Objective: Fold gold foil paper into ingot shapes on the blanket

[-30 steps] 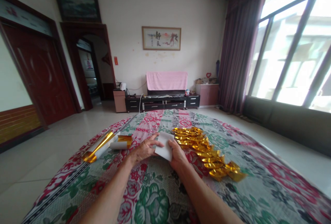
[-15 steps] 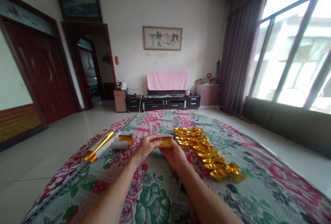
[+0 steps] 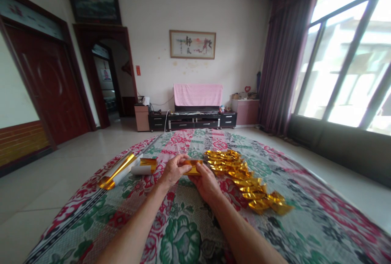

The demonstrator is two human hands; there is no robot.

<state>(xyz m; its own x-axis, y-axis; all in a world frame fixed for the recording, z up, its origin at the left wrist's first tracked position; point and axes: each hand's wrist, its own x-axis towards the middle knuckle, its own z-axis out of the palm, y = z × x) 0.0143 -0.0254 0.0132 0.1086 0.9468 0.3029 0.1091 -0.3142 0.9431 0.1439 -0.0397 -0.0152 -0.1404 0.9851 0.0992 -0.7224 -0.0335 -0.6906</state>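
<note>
Folded since a second ago, the white sheet is now a narrow gold strip (image 3: 193, 167), pinched at its ends by the left hand (image 3: 174, 172) and right hand (image 3: 205, 182) just above the floral cloth (image 3: 183, 231), beside the row of folded gold pieces (image 3: 241, 176). Slick foil could spring open or crease crooked if either pinch loosens.

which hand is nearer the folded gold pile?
Right. The right hand sits just left of the folded gold pile; left hand is farther left. Both pinch a gold foil strip.
</note>
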